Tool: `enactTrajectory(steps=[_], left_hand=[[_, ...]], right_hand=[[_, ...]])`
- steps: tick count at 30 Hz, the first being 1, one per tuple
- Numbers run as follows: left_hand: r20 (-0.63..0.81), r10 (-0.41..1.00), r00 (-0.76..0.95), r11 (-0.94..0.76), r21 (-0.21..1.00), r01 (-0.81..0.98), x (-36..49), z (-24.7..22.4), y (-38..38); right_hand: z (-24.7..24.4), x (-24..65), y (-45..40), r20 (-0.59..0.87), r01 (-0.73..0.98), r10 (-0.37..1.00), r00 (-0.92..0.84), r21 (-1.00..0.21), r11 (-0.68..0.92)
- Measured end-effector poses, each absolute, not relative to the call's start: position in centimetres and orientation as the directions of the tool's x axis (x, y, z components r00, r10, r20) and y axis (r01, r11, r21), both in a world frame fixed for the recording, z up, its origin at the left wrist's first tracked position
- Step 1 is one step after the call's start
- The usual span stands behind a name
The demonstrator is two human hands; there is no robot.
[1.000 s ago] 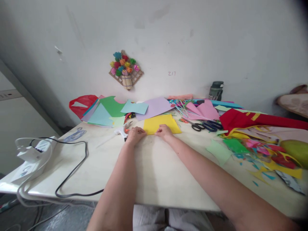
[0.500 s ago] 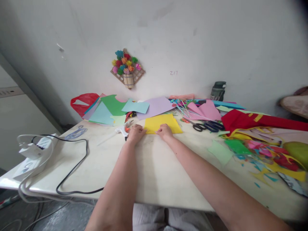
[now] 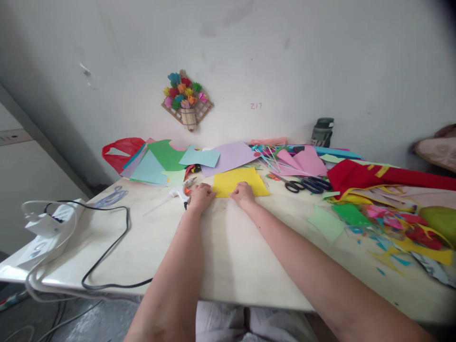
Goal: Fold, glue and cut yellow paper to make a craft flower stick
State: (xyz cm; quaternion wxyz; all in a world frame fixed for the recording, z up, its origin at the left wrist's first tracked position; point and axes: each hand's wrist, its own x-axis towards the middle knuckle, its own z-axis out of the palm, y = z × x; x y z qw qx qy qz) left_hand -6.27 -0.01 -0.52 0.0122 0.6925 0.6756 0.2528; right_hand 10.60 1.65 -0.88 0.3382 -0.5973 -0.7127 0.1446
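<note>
A yellow sheet of paper (image 3: 238, 179) lies on the pale table (image 3: 228, 247) in front of me. At its near left corner, my left hand (image 3: 202, 195) is closed on the edge with the fingers curled. My right hand (image 3: 242, 192) pinches the near edge a little right of the middle. My fingertips cover part of that edge. Just left of my left hand rests a white glue gun (image 3: 181, 194) with an orange trigger, partly hidden by the hand.
Coloured sheets (image 3: 164, 156) and a red bag (image 3: 123, 154) lie at the back left. Scissors (image 3: 292, 186), a pink sheet (image 3: 302, 161) and paper scraps (image 3: 392, 237) cover the right. A green bottle (image 3: 322, 133) stands by the wall. A power strip (image 3: 53, 232) with cables sits left.
My hands keep the same hold on the yellow paper. The whole view has shifted slightly; nothing on the table has visibly moved.
</note>
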Motion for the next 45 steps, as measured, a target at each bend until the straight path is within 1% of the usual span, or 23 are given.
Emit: enactTrajectory(steps=[8, 12, 18, 20, 23, 25, 28, 32, 35, 38, 42, 45], left_hand=[[0.29, 0.954, -0.077, -0.019, 0.315, 0.949, -5.7, 0.0, -0.5], [0.306, 0.945, -0.113, 0.025, 0.28, 0.96, -5.4, 0.2, -0.6], [0.357, 0.924, -0.133, 0.07, 0.184, 0.98, -4.1, 0.9, -1.2], [0.321, 0.938, -0.128, 0.057, 0.221, 0.974, -3.5, 1.0, -1.3], [0.26, 0.962, -0.086, -0.003, 0.324, 0.946, -3.0, 0.9, -1.3], [0.261, 0.963, -0.069, -0.036, 0.379, 0.925, -2.9, 0.6, -1.2], [0.278, 0.955, -0.101, -0.033, 0.44, 0.897, -3.1, 0.3, -0.8], [0.266, 0.955, -0.133, -0.012, 0.48, 0.877, -3.4, 0.2, -0.6], [0.245, 0.956, -0.164, 0.024, 0.49, 0.871, -3.1, 0.5, -0.7], [0.256, 0.95, -0.178, 0.038, 0.472, 0.881, -2.5, 0.5, -0.8], [0.266, 0.95, -0.16, 0.039, 0.408, 0.912, -2.0, 0.3, -0.6], [0.25, 0.955, -0.157, 0.063, 0.345, 0.937, -2.0, 0.3, -0.5]], right_hand=[[-1.7, 10.6, 2.0, 0.35, 0.747, 0.936, -0.03, -0.615, 0.254], [-1.8, 10.5, 2.1, 0.352, 0.739, 0.936, -0.006, -0.629, 0.242], [-1.7, 10.4, 2.4, 0.317, 0.753, 0.948, -0.023, -0.619, 0.225], [-1.7, 10.4, 2.4, 0.317, 0.753, 0.948, -0.021, -0.619, 0.224], [-1.8, 10.4, 2.4, 0.315, 0.752, 0.949, -0.026, -0.619, 0.226], [-1.8, 10.4, 2.4, 0.311, 0.748, 0.95, -0.028, -0.624, 0.226], [-1.9, 10.4, 2.4, 0.315, 0.741, 0.949, -0.011, -0.634, 0.219], [-1.8, 10.4, 2.4, 0.32, 0.741, 0.947, -0.007, -0.634, 0.22], [-1.8, 10.4, 2.5, 0.313, 0.751, 0.95, -0.011, -0.625, 0.215], [-1.9, 10.4, 2.7, 0.323, 0.753, 0.946, -0.024, -0.617, 0.23], [-2.2, 10.5, 2.9, 0.359, 0.742, 0.933, -0.042, -0.614, 0.269], [-2.3, 10.5, 2.9, 0.363, 0.731, 0.931, -0.034, -0.626, 0.271]])
